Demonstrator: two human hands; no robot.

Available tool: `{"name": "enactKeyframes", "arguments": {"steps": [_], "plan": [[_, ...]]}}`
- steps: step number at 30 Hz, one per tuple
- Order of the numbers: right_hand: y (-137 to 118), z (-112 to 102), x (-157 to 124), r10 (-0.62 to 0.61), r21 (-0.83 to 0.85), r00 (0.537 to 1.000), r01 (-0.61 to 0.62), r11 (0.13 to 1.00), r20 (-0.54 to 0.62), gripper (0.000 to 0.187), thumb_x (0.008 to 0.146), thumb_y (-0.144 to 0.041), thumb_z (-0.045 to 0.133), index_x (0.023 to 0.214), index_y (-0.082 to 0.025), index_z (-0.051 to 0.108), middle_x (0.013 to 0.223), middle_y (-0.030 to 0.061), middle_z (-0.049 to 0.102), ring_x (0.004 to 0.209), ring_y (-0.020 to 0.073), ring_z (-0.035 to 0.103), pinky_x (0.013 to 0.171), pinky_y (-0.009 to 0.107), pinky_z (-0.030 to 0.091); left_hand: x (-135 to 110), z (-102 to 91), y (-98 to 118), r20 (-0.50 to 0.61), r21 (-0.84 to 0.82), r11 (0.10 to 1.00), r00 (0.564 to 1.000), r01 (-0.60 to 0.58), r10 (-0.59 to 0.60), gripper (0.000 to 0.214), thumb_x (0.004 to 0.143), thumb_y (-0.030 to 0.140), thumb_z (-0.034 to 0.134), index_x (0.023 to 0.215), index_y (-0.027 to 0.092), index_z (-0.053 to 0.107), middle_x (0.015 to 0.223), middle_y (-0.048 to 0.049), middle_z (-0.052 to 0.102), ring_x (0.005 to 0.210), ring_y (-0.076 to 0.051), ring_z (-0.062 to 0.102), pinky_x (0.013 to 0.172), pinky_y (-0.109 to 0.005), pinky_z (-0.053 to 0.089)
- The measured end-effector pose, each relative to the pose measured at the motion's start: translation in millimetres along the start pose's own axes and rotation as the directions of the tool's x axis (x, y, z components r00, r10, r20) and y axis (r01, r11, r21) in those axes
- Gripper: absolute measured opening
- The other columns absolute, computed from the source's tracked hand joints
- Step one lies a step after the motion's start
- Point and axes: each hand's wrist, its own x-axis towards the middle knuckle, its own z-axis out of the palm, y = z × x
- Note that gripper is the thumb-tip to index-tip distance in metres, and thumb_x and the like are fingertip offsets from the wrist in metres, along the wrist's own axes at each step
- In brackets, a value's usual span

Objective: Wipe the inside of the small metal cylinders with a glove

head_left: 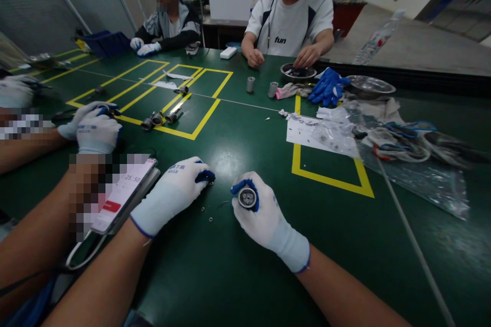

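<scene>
Metal fitting, round and open-faced, sits clasped in the grip of the right hand, thumb and forefinger curled round its rim, just above the desk. Close beside it the left hand rests on the desk with its fingertips pinched together; whether they hold anything tiny cannot be told. Small loose bits lie between the hands. Keeping the fitting's face level, with both wrists braced on the desk, seems the sound way to work. Farther out are a phone and a co-worker's gloved hands.
</scene>
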Motion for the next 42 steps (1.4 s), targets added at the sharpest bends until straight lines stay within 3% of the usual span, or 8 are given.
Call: {"name": "enactKeyframes", "arguments": {"steps": [10, 16, 21, 25, 30, 34, 39, 42], "plan": [[3, 3, 1, -0.042, -0.03, 0.998, 0.04, 0.999, -0.051, 0.015, 0.089, -0.018, 0.064, 0.102, -0.023, 0.057, 0.099, 0.0063, 0.068, 0.092, 0.0235, 0.071, 0.085, 0.042, 0.06, -3, 2.0, -12, -0.063, -0.075, 0.997, 0.998, -0.028, 0.023, 0.031, 0.098, 0.026, 0.054, 0.117, 0.022, 0.078, 0.123, -0.0082, 0.074, 0.118, -0.029, 0.069, 0.11, -0.044, 0.052], [2, 1, 3, -0.023, -0.006, 1.0, 0.023, 1.0, -0.009, 0.01, 0.092, -0.018, 0.063, 0.098, -0.024, 0.057, 0.102, 0.0069, 0.067, 0.097, 0.0249, 0.07, 0.089, 0.045, 0.061, 0, -2.1, -12, 0.003, -0.057, 0.997, 0.999, -0.043, 0.043, 0.023, 0.094, 0.026, 0.062, 0.108, 0.023, 0.08, 0.115, -0.0082, 0.071, 0.109, -0.029, 0.069, 0.103, -0.043, 0.055], [-1, 0, 4, -0.015, -0.015, 0.998, 0.016, 1.0, 0.06, 0.015, 0.09, -0.014, 0.065, 0.096, -0.025, 0.057, 0.105, 0.0067, 0.066, 0.1, 0.0247, 0.069, 0.092, 0.046, 0.06, 2, 3.1, -9, -0.015, -0.013, 1.0, 1.0, 0.006, -0.006, 0.018, 0.094, 0.024, 0.061, 0.101, 0.02, 0.077, 0.114, -0.0104, 0.07, 0.107, -0.03, 0.068, 0.1, -0.045, 0.056], [-1, 0, 3, 0.028, -0.022, 0.998, -0.026, 0.999, 0.063, 0.017, 0.089, -0.012, 0.064, 0.097, -0.025, 0.055, 0.101, 0.0054, 0.066, 0.097, 0.0235, 0.069, 0.09, 0.043, 0.061, -1, 6.1, -6, -0.06, -0.061, 0.998, 0.998, 0.023, -0.027, 0.024, 0.097, 0.028, 0.058, 0.114, 0.02, 0.074, 0.12, -0.0122, 0.073, 0.111, -0.032, 0.07, 0.104, -0.051, 0.055], [1, 1, 2, 0.029, -0.016, 0.997, -0.028, 0.999, 0.071, 0.017, 0.088, -0.011, 0.064, 0.095, -0.024, 0.055, 0.097, 0.0053, 0.067, 0.091, 0.0231, 0.07, 0.085, 0.042, 0.061, -13, 5.1, 9, -0.164, -0.412, 0.892, 0.978, -0.186, 0.128, 0.024, 0.094, 0.034, 0.065, 0.114, 0.022, 0.074, 0.12, -0.0081, 0.078, 0.113, -0.029, 0.071, 0.109, -0.047, 0.054], [1, 2, 2, 0.062, -0.014, 0.995, -0.061, 0.998, 0.077, 0.013, 0.091, -0.014, 0.065, 0.095, -0.023, 0.056, 0.096, 0.0056, 0.069, 0.09, 0.024, 0.072, 0.082, 0.041, 0.061, -21, 2.7, 22, -0.196, -0.598, 0.753, 0.961, -0.276, 0.196, 0.02, 0.09, 0.032, 0.075, 0.107, 0.021, 0.077, 0.105, -0.0042, 0.08, 0.095, -0.023, 0.074, 0.091, -0.037, 0.06], [-1, 2, 2, 0.07, -0.052, 0.993, -0.065, 0.996, 0.091, 0.014, 0.091, -0.014, 0.065, 0.094, -0.023, 0.056, 0.09, 0.0035, 0.068, 0.085, 0.0229, 0.071, 0.073, 0.036, 0.058, -24, 6.7, 26, -0.262, -0.423, 0.78, 0.886, -0.462, 0.383, 0.011, 0.094, 0.028, 0.076, 0.101, 0.026, 0.084, 0.101, -0.0039, 0.069, 0.092, -0.02, 0.066, 0.082, -0.032, 0.054], [-1, 1, 1, 0.057, -0.064, 0.992, -0.05, 0.997, 0.111, 0.015, 0.09, -0.014, 0.065, 0.094, -0.023, 0.055, 0.091, 0.0038, 0.068, 0.083, 0.0225, 0.069, 0.073, 0.037, 0.059, -23, 10.5, 28, -0.248, -0.373, 0.81, 0.89, -0.452, 0.383, 0.009, 0.092, 0.025, 0.081, 0.099, 0.028, 0.086, 0.093, -0.0016, 0.062, 0.086, -0.018, 0.061, 0.075, -0.03, 0.05]]}}
